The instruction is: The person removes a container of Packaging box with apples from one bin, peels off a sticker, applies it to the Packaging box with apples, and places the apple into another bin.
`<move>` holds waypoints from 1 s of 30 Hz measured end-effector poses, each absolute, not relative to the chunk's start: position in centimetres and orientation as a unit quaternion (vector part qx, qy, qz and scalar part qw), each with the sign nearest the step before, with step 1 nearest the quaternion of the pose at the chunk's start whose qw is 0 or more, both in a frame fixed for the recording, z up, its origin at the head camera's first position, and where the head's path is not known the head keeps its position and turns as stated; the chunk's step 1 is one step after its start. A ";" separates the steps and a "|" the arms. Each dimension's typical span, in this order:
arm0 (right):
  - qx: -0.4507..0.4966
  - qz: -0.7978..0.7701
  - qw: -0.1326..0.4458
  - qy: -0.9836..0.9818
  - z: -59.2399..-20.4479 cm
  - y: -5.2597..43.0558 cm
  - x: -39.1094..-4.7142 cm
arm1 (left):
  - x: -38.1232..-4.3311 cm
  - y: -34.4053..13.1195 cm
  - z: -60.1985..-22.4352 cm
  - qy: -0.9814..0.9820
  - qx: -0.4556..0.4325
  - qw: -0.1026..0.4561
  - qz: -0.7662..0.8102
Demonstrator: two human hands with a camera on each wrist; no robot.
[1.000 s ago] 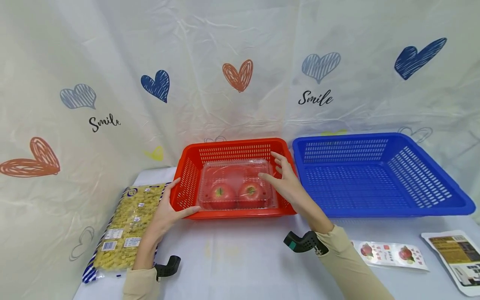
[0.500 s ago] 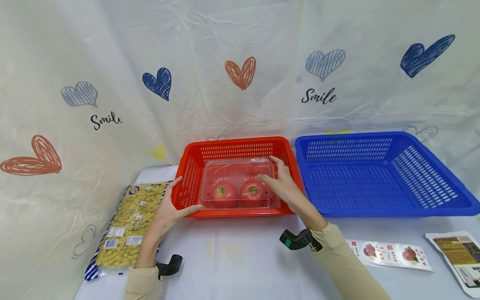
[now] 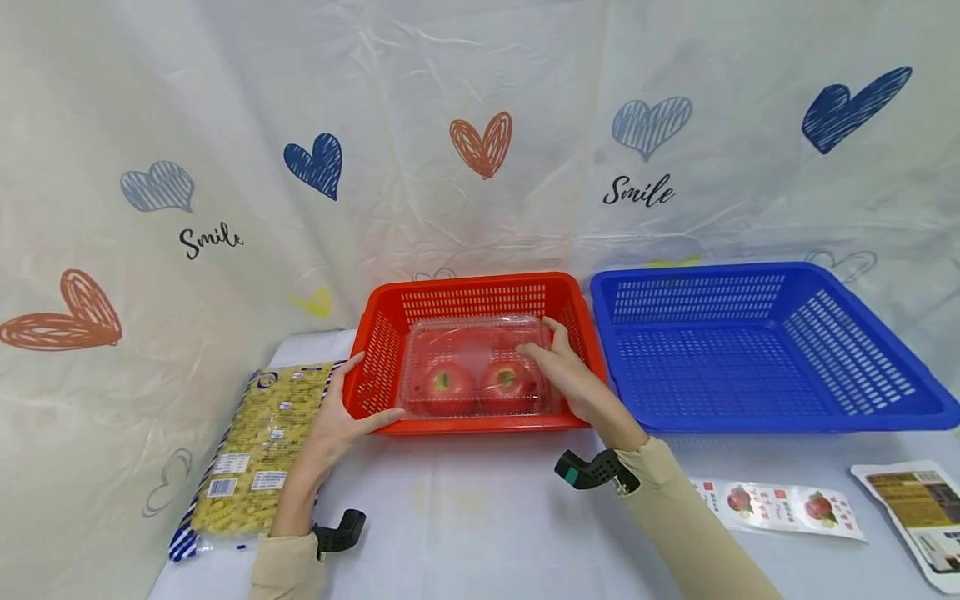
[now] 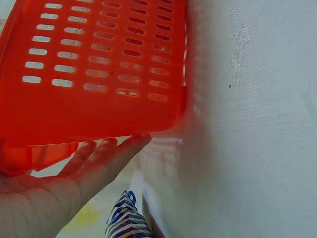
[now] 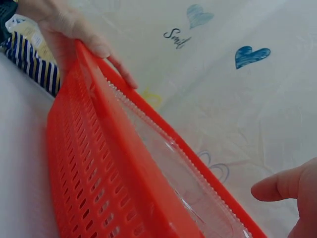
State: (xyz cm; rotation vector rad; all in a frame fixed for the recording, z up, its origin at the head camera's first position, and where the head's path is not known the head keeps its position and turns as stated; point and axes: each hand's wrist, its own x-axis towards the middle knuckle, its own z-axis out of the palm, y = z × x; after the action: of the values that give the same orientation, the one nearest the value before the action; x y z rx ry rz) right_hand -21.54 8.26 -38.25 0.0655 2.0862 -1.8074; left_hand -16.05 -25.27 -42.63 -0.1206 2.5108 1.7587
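A red plastic basket [image 3: 480, 427] holds a clear lidded box [image 3: 477, 327] with red apples [image 3: 450, 383] in it. My left hand [image 3: 335, 421] holds the basket's near left corner, its thumb on the front rim and its fingers along the outer side wall, as the left wrist view also shows. My right hand [image 3: 572, 379] is over the basket's right side, its fingers by the right edge of the clear box. Its thumb [image 5: 277, 187] stands out apart from the lid in the right wrist view. Part of the right hand lies outside that view.
A blue basket [image 3: 720, 423] stands right of the red one. At left lies a bag of spiral pasta [image 3: 258, 450]. A strip of fruit labels [image 3: 783, 508] and a brown-and-white packet [image 3: 918, 521] lie at front right. A heart-printed cloth [image 3: 480, 225] hangs behind.
My right hand has moved slightly down and closer to the right edge of the clear box. My left hand stays at the red basket's corner.
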 end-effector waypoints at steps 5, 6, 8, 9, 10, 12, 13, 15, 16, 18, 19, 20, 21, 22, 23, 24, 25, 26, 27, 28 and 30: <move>0.024 -0.662 0.198 0.722 -38.6 8.0 -21.9 | -16.1 -25.3 -42.5 0.821 -0.038 0.038 0.569; 0.027 -0.667 0.200 0.718 -38.7 8.0 -22.0 | -16.1 -25.2 -42.5 0.821 -0.037 0.037 0.569; 0.031 -0.674 0.205 0.709 -38.9 8.0 -22.1 | -16.1 -25.2 -42.5 0.820 -0.036 0.038 0.570; 0.033 -0.676 0.207 0.706 -39.0 8.0 -22.2 | -16.1 -25.2 -42.5 0.820 -0.036 0.037 0.570; 0.036 -0.679 0.209 0.703 -39.0 8.0 -22.3 | -16.1 -25.2 -42.5 0.821 -0.037 0.037 0.569; 0.043 -0.683 0.213 0.698 -39.1 7.9 -22.4 | -16.1 -25.1 -42.5 0.821 -0.039 0.038 0.568; 0.047 -0.683 0.215 0.696 -39.1 8.0 -22.5 | -16.1 -25.2 -42.5 0.821 -0.040 0.038 0.568; 0.059 -0.682 0.220 0.695 -39.1 7.9 -22.6 | -16.1 -25.2 -42.5 0.823 -0.041 0.038 0.565; 0.066 -0.681 0.222 0.695 -39.1 7.9 -22.6 | -16.0 -25.1 -42.6 0.823 -0.041 0.039 0.565; 0.075 -0.679 0.227 0.694 -39.2 7.8 -22.5 | -15.9 -25.1 -42.7 0.823 -0.041 0.039 0.565; 0.076 -0.679 0.229 0.693 -39.2 7.8 -22.5 | -15.9 -25.1 -42.7 0.823 -0.040 0.040 0.565; 0.075 -0.679 0.233 0.692 -39.2 7.8 -22.6 | -15.9 -25.1 -42.8 0.822 -0.040 0.040 0.566; 0.074 -0.679 0.236 0.691 -39.2 7.7 -22.6 | -15.8 -25.1 -42.8 0.822 -0.040 0.040 0.566; 0.070 -0.680 0.240 0.689 -39.2 7.7 -22.7 | -15.8 -25.1 -42.8 0.822 -0.039 0.039 0.567; 0.066 -0.681 0.245 0.687 -39.2 7.7 -22.8 | -15.8 -25.1 -42.8 0.822 -0.040 0.039 0.567; 0.061 -0.682 0.251 0.685 -39.2 7.7 -23.0 | -15.8 -25.1 -42.7 0.822 -0.039 0.038 0.567; 0.059 -0.682 0.255 0.683 -39.2 7.7 -23.1 | -15.8 -25.1 -42.7 0.822 -0.039 0.038 0.567; 0.058 -0.679 0.260 0.684 -39.2 7.8 -23.3 | -15.9 -25.1 -42.6 0.822 -0.040 0.038 0.567; 0.058 -0.677 0.264 0.685 -39.2 7.8 -23.4 | -15.9 -25.1 -42.6 0.822 -0.041 0.038 0.566; 0.059 -0.675 0.268 0.684 -39.2 7.8 -23.6 | -15.9 -25.1 -42.5 0.823 -0.041 0.038 0.565; 0.065 -0.672 0.273 0.686 -39.1 7.9 -23.9 | -16.0 -25.1 -42.4 0.824 -0.042 0.038 0.563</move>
State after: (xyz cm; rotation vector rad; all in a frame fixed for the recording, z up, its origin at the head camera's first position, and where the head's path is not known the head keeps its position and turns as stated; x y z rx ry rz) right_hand -23.90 7.87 -39.11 0.1745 1.8459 -1.8077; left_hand -15.99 -25.07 -42.44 -0.1275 2.5300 1.7280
